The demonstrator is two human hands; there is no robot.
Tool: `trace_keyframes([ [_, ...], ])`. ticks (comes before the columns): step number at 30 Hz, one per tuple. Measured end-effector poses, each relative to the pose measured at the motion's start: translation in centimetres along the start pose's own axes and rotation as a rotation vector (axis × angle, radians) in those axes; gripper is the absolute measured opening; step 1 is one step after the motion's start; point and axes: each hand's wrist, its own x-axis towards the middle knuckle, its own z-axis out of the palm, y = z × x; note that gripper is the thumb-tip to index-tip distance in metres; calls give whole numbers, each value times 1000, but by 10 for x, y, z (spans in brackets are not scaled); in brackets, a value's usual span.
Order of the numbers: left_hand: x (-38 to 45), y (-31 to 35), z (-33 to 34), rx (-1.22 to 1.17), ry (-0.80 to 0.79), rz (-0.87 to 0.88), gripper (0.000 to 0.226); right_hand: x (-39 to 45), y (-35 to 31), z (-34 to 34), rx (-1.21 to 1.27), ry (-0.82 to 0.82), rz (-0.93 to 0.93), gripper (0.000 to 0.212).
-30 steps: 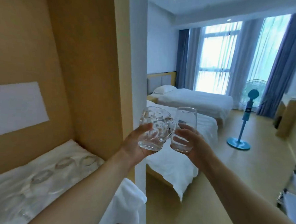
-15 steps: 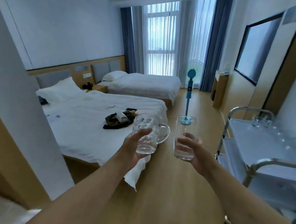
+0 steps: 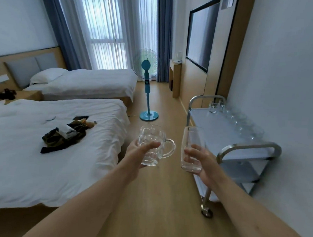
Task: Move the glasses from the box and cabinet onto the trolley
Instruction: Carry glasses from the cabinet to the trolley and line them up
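Hands: left hand (image 3: 141, 153) grips mug (image 3: 151, 145); right hand (image 3: 202, 160) grips tumbler (image 3: 192, 149).
Change: view has swung from cabinet to trolley (image 3: 248, 146), now just right.
Meaning: both glasses carried, set-down likely next.

Two beds (image 3: 63, 149) stood at left, one fan (image 3: 146, 85) at centre, one trolley (image 3: 248, 148) at right; one handled mug (image 3: 151, 145), one tumbler (image 3: 191, 149); the trolley's glasses (image 3: 240, 121) were too blurred to count

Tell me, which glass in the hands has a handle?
The mug in the left hand. It has a loop handle and dimpled sides; the tumbler in the right hand is plain and straight.
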Motion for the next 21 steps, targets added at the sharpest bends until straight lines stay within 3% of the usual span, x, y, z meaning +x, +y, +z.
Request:
trace_keyframes([
  [8,128,18,5,47,-171,-36,68,69,-24,-7,-31,233,-107,80],
  [13,196,25,1,87,-233,-31,81,115,-25,-6,-48,367,-115,101],
  [21,281,20,-1,103,-285,-121,84,173,-18,1,-125,524,-110,120],
])
